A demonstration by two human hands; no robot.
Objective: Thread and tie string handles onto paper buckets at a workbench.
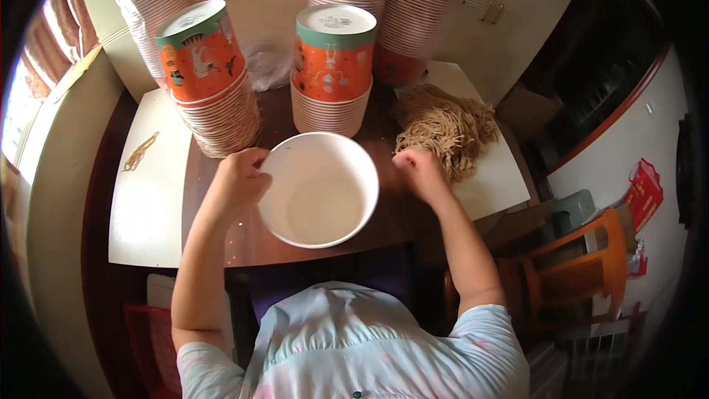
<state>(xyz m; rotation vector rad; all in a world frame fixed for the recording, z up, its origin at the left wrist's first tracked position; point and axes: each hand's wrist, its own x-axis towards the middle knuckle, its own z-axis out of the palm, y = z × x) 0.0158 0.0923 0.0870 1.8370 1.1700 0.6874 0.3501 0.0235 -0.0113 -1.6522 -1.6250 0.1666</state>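
A white paper bucket is tilted in front of me with its mouth toward me; a small hole shows near its rim. My left hand is closed at the bucket's left rim, the fingertips partly hidden. To the right of the bucket, my right hand is closed in a pinch, apart from the rim; whatever sits in its fingers is too small to tell. Just beyond that hand lies a heap of tan cords. Behind the bucket stands a stack of upside-down paper buckets, orange and green on top.
Another upside-down bucket stack stands at the left, with cord strands along its lower part. Tall wrapped bucket stacks rise at the back. A loose cord loop lies on the table's white left side. A wooden chair is at the right.
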